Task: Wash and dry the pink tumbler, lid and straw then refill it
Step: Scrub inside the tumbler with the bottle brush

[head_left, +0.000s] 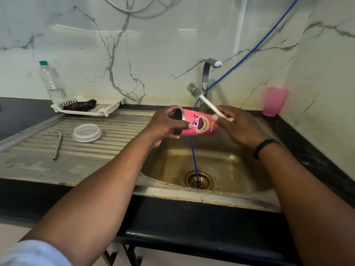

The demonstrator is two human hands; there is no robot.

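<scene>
Tumbler (199, 125): one, pink, on its side mid-frame over sink (221, 164), left hand (165, 125) gripping rim | right hand (238, 127) pinching one brush (209, 105) | lid (87, 132): one | straw (58, 144): one | tray (107, 108) holding one cloth (80, 105)

Two hands: the left hand (166, 125) and the right hand (237, 126), at the centre. One pink tumbler (199, 123), one bottle brush (206, 101), one lid (87, 132) and one metal straw (58, 144) at nine o'clock. One water bottle (51, 81), one white tray (103, 108) and one dark cloth (80, 105) at ten o'clock, one tap (206, 77) at twelve, one pink cup (275, 101) at two, one blue hose (194, 156).
</scene>
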